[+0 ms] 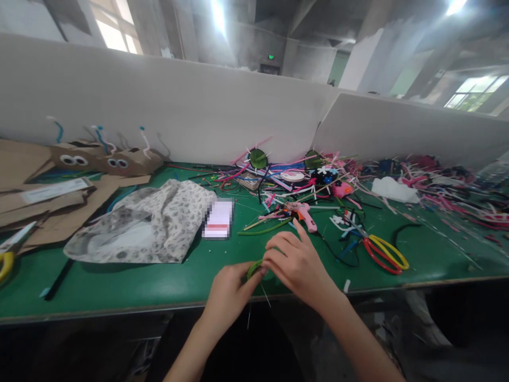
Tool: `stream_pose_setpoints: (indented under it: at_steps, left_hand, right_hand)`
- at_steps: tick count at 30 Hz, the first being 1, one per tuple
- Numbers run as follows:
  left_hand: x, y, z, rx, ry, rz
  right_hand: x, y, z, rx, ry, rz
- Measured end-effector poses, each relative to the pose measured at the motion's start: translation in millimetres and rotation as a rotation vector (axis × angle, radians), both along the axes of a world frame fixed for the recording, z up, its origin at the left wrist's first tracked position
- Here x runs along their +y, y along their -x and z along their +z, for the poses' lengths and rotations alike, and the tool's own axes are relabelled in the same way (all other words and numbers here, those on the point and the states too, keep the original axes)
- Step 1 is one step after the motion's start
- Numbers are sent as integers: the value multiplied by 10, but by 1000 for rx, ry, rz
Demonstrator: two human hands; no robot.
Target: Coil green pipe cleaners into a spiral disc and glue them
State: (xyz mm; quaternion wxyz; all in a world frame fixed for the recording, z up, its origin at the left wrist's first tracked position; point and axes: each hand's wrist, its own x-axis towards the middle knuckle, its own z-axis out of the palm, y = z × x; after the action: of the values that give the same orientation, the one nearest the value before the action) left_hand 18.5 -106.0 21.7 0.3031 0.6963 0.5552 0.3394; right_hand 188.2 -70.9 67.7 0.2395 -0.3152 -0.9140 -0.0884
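Here, on the left of the green surface (159,286), a white label (55,191) is lying on brown cardboard (89,207), its print being too small for reading. Next, a spotted cloth (167,212) is resting beside a pixelated panel (218,218), where only a red band is showing. The left hand's (228,289) grip is grasping a green piece (255,268) near the front edge; the right hand (294,260) is pinching it also. Farther right, a pink glue gun (304,213) and red-and-yellow scissors (382,252) are lying.

green strip (253,269) | curved, seemingly fuzzy | thin strands (266,296) below | between left hand (227,289) and right hand (294,262)
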Motion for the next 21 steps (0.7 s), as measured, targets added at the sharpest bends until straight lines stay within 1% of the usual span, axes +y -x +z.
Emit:
stream_pose_setpoints:
  at_steps: [2, 4, 6, 8, 11, 13, 15, 17, 21]
  left_hand:
    - [-10, 6, 11, -19, -1, -19]
    - [-26, 23, 44, -57, 9, -74]
    - [-39, 41, 72, -75, 19, -119]
    - [-46, 58, 73, -80, 29, -136]
    - [-46, 83, 24, -150, 61, -121]
    - [-44, 95, -20, -250, 86, -100]
    - [-44, 105, -51, -358, 112, -82]
    - [-47, 112, -65, -447, 144, -68]
    - [-52, 113, -75, -504, 147, -18]
  right_hand:
    - [19, -2, -5, 17, -38, -20]
    - [55, -31, 12, 33, -7, -9]
    - [102, -75, 59, 57, 98, 27]
    - [155, -121, 132, 89, 258, 80]
    - [228, -181, 238, 157, 485, 132]
    - [261, -210, 275, 200, 562, 124]
    - [273, -232, 277, 226, 571, 92]
    - [266, -249, 264, 244, 541, 57]
    - [186, -252, 264, 263, 411, -26]
